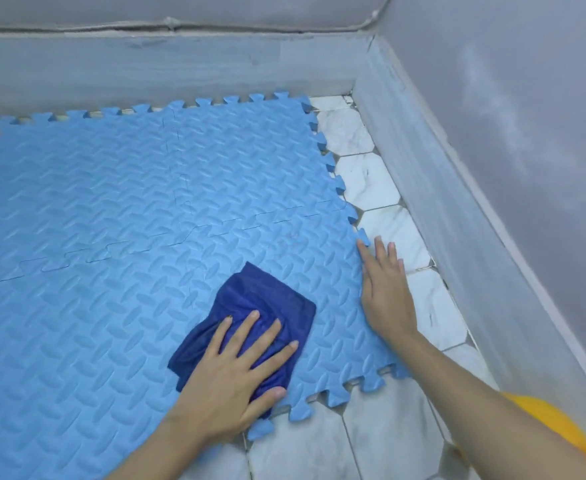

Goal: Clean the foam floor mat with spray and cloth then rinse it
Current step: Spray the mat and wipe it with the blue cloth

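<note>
I see the blue foam mat point(128, 202) lying flat on the tiled floor point(388, 434), pushed into the corner where two grey walls point(492, 133) meet, its toothed edges running along the near and right sides. My left hand point(231, 379) lies flat on a dark blue cloth point(267, 299), fingers straight and spread wide, pressing the cloth onto the mat near its front right corner. My right hand point(385, 289) rests at the mat's right edge, fingers straight and slightly apart, fingertips reaching onto the white tiles just beside the mat; it holds nothing. Something yellow point(554, 431) shows under my right forearm at the lower right, but I cannot tell what it is.
</note>
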